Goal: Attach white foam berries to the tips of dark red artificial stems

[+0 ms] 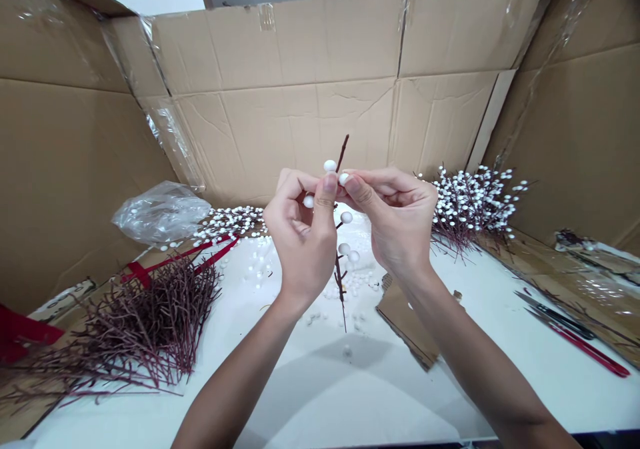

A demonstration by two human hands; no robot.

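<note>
Head feed, checked from my remote station | body: one person's two bare hands, slim-fingered left hand [300, 236] and slim-fingered right hand [395, 219] | nails: short rounded fingernails [330, 182] | arms: slim bare left forearm [240, 376], slim bare right forearm [480, 362], both running uncovered to the frame edge

Head-worn camera; forward and down

Two hands [303, 239], one twig [341, 282], six berries [346, 217]
</note>
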